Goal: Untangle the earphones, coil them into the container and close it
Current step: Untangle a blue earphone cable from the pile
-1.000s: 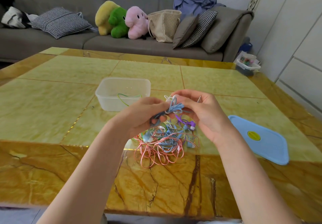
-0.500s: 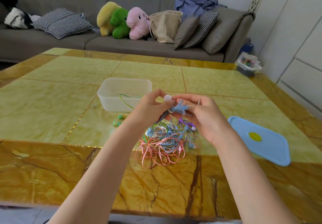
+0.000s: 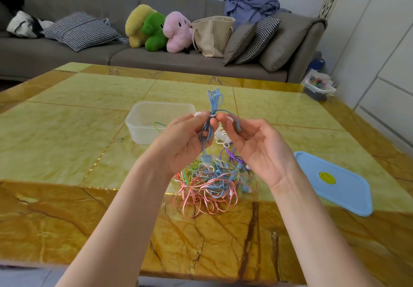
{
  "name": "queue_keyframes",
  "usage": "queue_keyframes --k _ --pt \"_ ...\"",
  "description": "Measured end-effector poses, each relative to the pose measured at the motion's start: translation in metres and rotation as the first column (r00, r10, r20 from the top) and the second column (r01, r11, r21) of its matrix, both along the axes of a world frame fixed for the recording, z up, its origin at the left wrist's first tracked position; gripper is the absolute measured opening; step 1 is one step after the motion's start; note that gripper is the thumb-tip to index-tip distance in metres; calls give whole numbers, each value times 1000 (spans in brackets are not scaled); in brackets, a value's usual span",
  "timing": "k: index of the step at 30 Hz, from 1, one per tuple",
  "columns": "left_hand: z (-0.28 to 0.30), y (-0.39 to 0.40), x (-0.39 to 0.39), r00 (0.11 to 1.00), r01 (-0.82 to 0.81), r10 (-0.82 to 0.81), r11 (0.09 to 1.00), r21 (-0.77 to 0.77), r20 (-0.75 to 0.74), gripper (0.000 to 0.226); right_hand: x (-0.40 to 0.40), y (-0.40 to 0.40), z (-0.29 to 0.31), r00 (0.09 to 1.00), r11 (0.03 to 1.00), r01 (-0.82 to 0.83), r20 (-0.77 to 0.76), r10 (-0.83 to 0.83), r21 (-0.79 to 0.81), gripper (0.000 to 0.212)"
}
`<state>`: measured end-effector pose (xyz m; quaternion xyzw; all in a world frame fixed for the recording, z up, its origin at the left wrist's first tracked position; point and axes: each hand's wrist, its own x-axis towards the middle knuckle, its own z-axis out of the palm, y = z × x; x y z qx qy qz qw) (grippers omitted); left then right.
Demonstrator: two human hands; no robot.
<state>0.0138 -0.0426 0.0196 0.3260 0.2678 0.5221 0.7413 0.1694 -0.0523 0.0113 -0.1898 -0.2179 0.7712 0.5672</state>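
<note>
At frame centre, the left hand (image 3: 185,140) pinched a limp, light blue coiled earphone cable (image 3: 211,113) at its white tie; the right hand (image 3: 252,146) pinched beside it. Best held at the tie, since loose loops would likely spring apart.

I see bare desk (image 3: 67,134) left of the open container (image 3: 143,128); the cable tangle (image 3: 212,186) blocks the near approach.

No text can be read — the lid's (image 3: 335,181) yellow sticker (image 3: 327,177) is blurred.
</note>
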Motion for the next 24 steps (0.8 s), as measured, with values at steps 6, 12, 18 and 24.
queue_keyframes --k 6,12,18,24 --pt "-1 -2 -2 980 -61 66 998 32 -189 8 -7 -2 -4 879 978 140 435 -195 155 26" --pt "-4 -3 2 796 -201 255 967 158 -549 11 -12 -2 -11 537 923 225 750 -386 313 24" --pt "-12 -1 1 508 -168 420 905 392 -752 20 -16 -4 -8 518 906 180 746 -418 383 32" --pt "-10 -3 5 507 14 341 915 402 -792 12 -15 -4 -6 536 882 201 705 -464 427 30"
